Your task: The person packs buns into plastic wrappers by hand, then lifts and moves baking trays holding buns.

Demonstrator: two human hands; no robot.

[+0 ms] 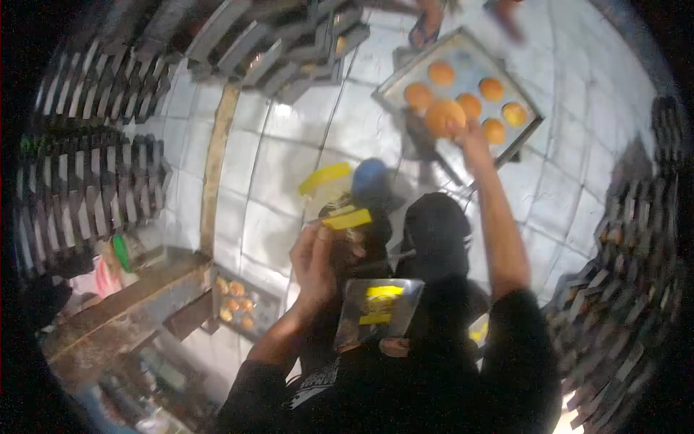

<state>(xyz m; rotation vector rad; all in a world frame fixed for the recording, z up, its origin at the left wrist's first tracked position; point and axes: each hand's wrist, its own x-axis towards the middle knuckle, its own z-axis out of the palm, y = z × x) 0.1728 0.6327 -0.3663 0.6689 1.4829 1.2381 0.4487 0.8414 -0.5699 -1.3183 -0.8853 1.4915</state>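
And here's the bun, in the right hand, over the near part of a metal tray. The fingers are closed around its near edge; whether it's fully clear of the tray, I can't tell. It overlaps one neighbour in this view, and six other buns sit spread across the tray, all golden on top.

Over to the left hand, well apart from the tray: thumb and fingers pinched together on a clear bag with yellow bands, its far end reaching out over the floor. How wide its mouth stands is too blurred to call.

Down on the lap, between the two arms, lies a clear pack with yellow print. Just past the left knee there's something round and blue, badly blurred.

Further out, low on the left, a second tray of smaller-looking buns rests by a wooden frame, with a green item and a pink-and-white one beyond. Dark racked shapes crowd both sides, and at the top, beside the first tray, another person's sandalled foot.
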